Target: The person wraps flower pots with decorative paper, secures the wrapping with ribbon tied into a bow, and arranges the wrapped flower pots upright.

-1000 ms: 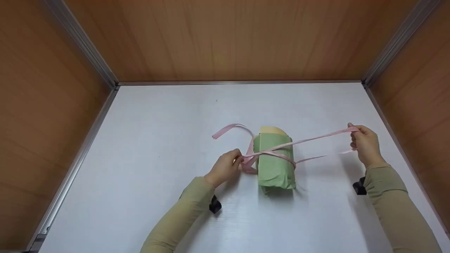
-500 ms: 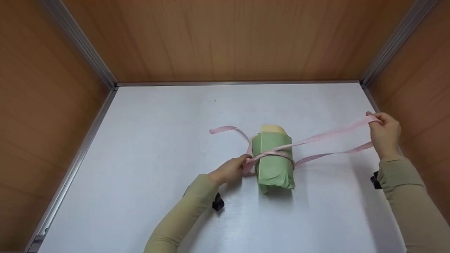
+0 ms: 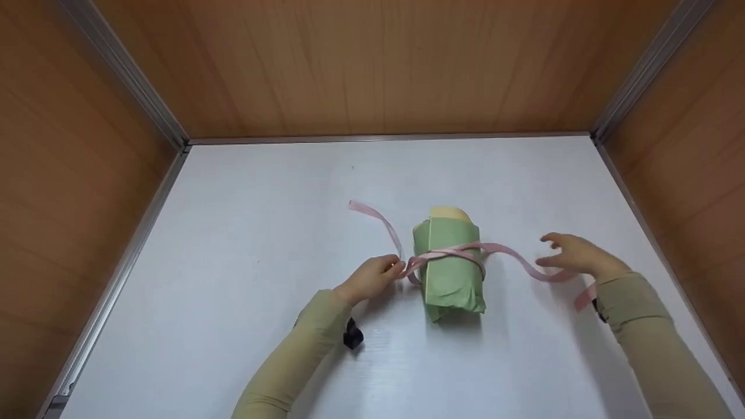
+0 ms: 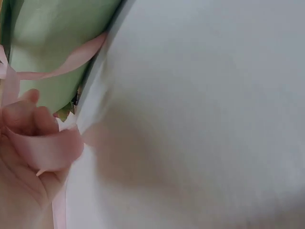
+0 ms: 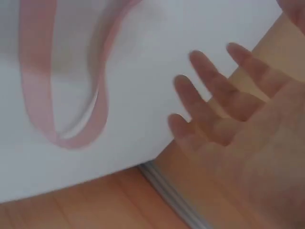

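Observation:
A bundle wrapped in green paper (image 3: 454, 282), with pale yellow paper (image 3: 449, 213) showing at its far end, lies on the white table. Pink ribbon (image 3: 451, 253) goes round its middle and crosses on top. At the bundle's left side my left hand (image 3: 372, 279) pinches the ribbon; in the left wrist view a ribbon loop (image 4: 50, 150) passes across the curled fingers. My right hand (image 3: 579, 256) is over the table to the right, fingers spread and holding nothing. Below it the ribbon's right end (image 3: 585, 297) hangs loose in a curve.
Another ribbon end (image 3: 372, 212) curls up to the left of the bundle. Wood-grain panels (image 3: 384, 70) in metal frames close off the back and both sides of the table (image 3: 262, 215). A dark wrist camera (image 3: 353, 336) sits under the left sleeve.
My right hand, which held the ribbon pulled out to the right, has let go and come back left and lower. That ribbon now droops. My left hand keeps its pinch, with little movement.

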`<action>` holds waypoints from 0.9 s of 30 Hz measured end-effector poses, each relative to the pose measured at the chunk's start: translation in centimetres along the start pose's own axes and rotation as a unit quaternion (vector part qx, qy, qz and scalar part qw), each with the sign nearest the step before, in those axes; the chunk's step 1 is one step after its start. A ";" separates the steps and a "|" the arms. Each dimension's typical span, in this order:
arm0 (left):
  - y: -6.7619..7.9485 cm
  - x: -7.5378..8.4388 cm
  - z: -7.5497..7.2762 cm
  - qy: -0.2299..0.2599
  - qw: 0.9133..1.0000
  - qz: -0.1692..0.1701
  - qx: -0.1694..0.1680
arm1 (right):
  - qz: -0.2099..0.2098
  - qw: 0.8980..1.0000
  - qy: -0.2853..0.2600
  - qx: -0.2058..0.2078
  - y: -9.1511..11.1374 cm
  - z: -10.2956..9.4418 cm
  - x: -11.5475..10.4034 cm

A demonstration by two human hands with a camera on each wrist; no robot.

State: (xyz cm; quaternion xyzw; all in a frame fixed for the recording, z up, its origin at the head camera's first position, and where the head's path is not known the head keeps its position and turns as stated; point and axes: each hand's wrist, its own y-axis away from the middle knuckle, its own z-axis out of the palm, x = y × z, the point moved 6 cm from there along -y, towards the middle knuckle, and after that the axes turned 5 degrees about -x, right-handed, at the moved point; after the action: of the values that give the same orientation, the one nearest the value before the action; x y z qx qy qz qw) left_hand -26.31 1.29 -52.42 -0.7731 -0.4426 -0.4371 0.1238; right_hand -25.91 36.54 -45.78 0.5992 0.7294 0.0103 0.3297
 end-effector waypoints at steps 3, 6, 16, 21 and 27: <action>-0.2 0.7 0.0 -0.001 1.000 0.015 0.007 | -0.072 0.995 -0.029 0.058 -1.5 2.0 -3.4; -0.3 1.6 0.0 -0.005 0.999 0.037 0.013 | -0.143 0.984 -0.043 0.093 -2.4 3.4 -6.9; -0.7 3.9 0.3 0.019 0.996 0.091 -0.013 | -0.217 0.967 -0.059 0.122 -2.3 5.5 -10.7; -0.2 3.4 -0.3 -0.017 0.996 0.088 -0.003 | -0.210 0.967 -0.105 0.100 -2.0 6.2 -9.6; 0.7 2.2 -1.3 -0.017 0.997 0.081 -0.002 | -0.192 0.967 -0.121 0.113 -1.5 6.4 -8.0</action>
State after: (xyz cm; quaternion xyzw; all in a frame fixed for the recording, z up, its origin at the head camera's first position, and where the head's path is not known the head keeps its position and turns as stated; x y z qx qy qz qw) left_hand -25.98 1.38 -49.73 -0.8142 -0.3795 -0.4131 0.1499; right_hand -23.52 26.62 -47.63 0.4784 0.7818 -0.2082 0.3415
